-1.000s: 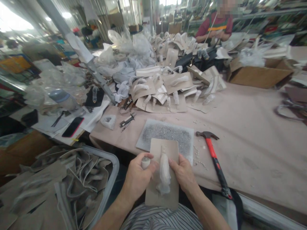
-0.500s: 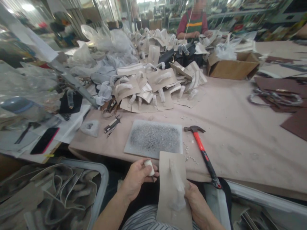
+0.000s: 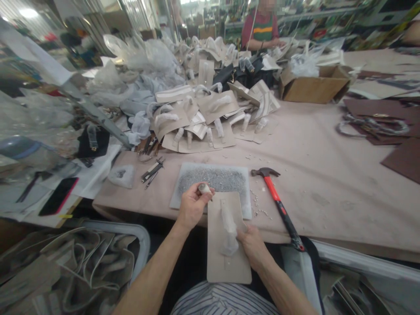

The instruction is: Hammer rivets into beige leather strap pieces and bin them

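My left hand (image 3: 190,209) is closed around a short punch (image 3: 204,188) with a white-wrapped grip. Its round metal end faces up, and its lower tip is hard to make out. My right hand (image 3: 253,246) grips the right edge of a beige leather panel (image 3: 217,264). On that panel sits a carry handle (image 3: 229,232) wrapped in clear plastic. The panel's far end overlaps the front of a pale, worn board (image 3: 176,202) lying on the table. Right of the board lies a claw hammer (image 3: 276,199) with a red and black handle.
Similar beige panels (image 3: 197,142) are heaped at the back, beside a cardboard box (image 3: 315,89). Bins (image 3: 142,238) of leather pieces stand left and right below the table edge. Small tools (image 3: 152,170) and a phone (image 3: 59,196) lie left. A co-worker (image 3: 262,33) is across the table.
Both hands have moved forward and up, carrying the punch and the panel toward the board. The panel has shifted slightly left and now overlaps the board more. The punch is now over the board.
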`<move>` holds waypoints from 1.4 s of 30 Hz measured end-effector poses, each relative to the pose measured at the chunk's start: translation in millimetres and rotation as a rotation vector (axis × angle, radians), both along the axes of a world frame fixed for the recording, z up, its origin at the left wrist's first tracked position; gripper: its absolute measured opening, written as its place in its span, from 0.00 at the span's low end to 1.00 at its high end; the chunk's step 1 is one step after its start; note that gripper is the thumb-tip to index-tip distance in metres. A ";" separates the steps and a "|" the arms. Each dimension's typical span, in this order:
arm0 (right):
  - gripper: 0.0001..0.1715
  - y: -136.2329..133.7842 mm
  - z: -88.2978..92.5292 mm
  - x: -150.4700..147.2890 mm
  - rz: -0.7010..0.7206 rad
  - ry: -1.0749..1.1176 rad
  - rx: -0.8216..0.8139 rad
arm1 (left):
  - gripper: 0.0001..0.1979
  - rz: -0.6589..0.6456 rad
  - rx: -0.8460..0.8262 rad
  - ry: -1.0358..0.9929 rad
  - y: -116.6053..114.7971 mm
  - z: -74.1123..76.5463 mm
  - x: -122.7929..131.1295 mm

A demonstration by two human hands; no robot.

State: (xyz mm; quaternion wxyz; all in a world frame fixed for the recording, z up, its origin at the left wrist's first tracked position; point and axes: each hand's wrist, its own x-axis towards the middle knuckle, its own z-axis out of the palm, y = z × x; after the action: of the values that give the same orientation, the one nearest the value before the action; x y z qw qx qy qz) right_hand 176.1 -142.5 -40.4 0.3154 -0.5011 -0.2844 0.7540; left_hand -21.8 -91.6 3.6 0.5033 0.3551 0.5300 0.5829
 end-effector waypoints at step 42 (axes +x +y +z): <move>0.20 80.1 25.9 109.7 0.179 -1.535 0.683 | 0.07 -0.286 0.377 0.569 10.4 -44.8 13.8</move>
State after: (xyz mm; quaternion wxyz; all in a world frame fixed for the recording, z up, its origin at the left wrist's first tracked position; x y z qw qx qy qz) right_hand 285.7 -62.4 -14.6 0.1079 -0.7272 -0.6706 0.0990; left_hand -8.0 -81.2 -41.2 0.3380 0.6600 0.4769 0.4719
